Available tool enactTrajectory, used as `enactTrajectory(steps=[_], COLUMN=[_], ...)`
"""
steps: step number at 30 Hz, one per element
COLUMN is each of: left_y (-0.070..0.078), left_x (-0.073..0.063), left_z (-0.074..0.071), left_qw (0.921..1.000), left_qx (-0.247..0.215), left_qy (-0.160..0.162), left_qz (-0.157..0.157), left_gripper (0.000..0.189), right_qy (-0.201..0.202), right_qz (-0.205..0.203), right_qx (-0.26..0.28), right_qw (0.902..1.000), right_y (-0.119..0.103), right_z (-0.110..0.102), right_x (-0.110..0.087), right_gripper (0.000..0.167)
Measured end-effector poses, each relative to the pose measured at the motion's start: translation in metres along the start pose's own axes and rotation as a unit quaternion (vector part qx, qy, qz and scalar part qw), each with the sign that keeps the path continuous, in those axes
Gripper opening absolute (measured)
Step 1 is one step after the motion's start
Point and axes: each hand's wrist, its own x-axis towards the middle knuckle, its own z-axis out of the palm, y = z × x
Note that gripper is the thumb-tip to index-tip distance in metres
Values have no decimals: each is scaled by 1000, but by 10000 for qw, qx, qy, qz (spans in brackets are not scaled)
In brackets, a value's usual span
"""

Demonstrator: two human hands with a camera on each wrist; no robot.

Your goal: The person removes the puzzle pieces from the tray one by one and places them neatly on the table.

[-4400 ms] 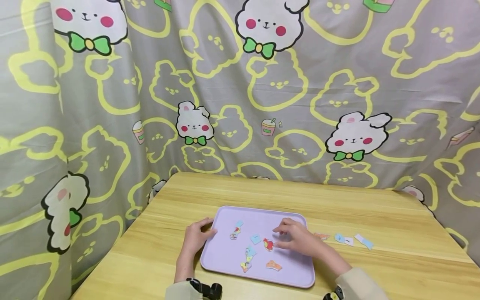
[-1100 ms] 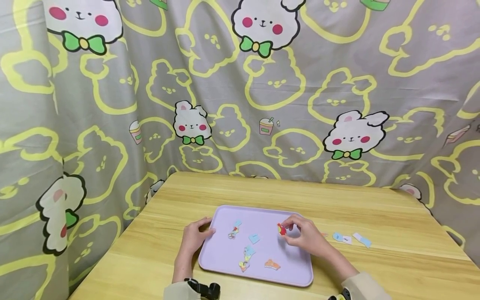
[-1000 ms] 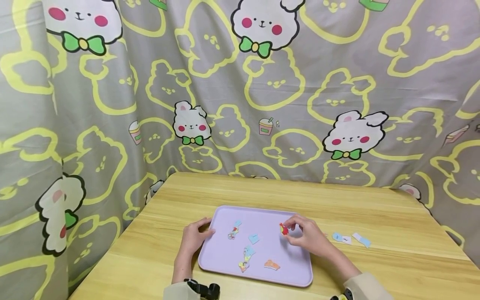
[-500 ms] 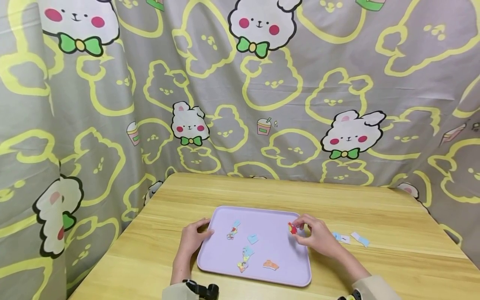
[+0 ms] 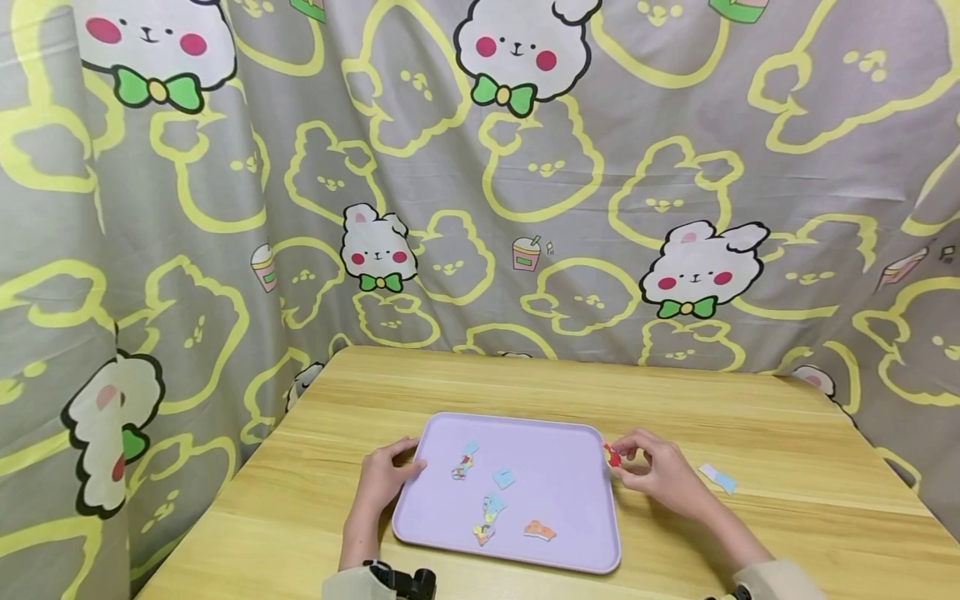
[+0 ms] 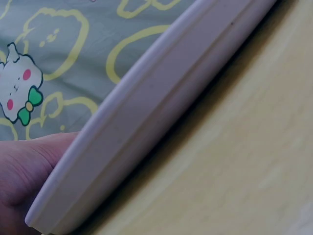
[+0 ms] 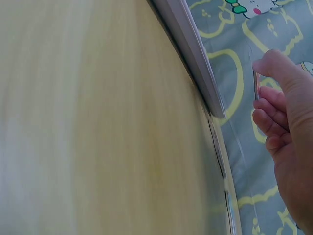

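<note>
My right hand (image 5: 663, 471) pinches a red puzzle piece (image 5: 613, 457) between thumb and fingers at the tray's right rim. In the right wrist view, this puzzle piece (image 7: 257, 85) appears edge-on and raised off the table. My left hand (image 5: 386, 475) grips the left edge of the lilac tray (image 5: 555, 458), thumb at the rim. On the tray lie a red-and-blue joined strip (image 5: 465, 462), a light blue piece (image 5: 504, 478), a blue-and-yellow joined strip (image 5: 491, 508) and an orange piece (image 5: 539, 530).
A white-and-blue strip (image 5: 717, 478) lies on the wooden table (image 5: 525, 383), right of my right hand. Other pieces there are hidden behind that hand. A patterned curtain (image 5: 450, 167) surrounds the table's back and left sides.
My right hand picked the red piece up from the tray and has carried it right, to the tray's rim. It now covers pieces seen earlier on the table. My left hand keeps its hold.
</note>
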Motion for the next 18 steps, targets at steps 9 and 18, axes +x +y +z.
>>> enactTrajectory(steps=[9,18], left_y=[-2,-2], left_x=[0,0], left_z=[1,1], left_qw=[10000,9999], left_qx=[-38,-34], left_qy=[-64,-87], left_qz=[-33,-72], left_gripper=[40,40], right_qy=[123,233], right_qz=[123,201], right_qx=[-233,-499], right_qw=[9996,9983], right_y=[13,24], right_z=[-19,-39], right_x=[-12,-24], right_gripper=[28,30])
